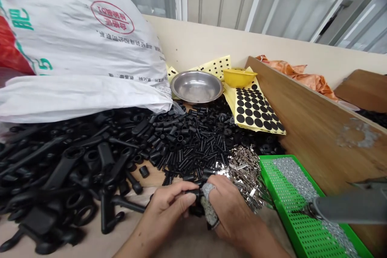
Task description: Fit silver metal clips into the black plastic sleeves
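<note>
My left hand (169, 207) pinches a small black plastic part (196, 210) between thumb and fingers at the front middle of the table. My right hand (234, 207) is closed against the other side of that part, its fingers wrapped in speckled grey tape or cloth (211, 211). Much of the part is hidden by the fingers, so its full shape cannot be made out. Just beyond my hands lies a heap of black ribbed pins (208, 147) and short black tubes (173, 131). Small shiny metal clips (246, 169) are piled right beside my right hand.
Black plastic handles (63, 165) are heaped at left under a large white sack (90, 40). A steel bowl (197, 84), yellow bowl (238, 77) and black-dot sticker sheets (256, 109) stand behind. At right are a green basket (279, 205), a grey tool arm (347, 207) and a wooden board (311, 129).
</note>
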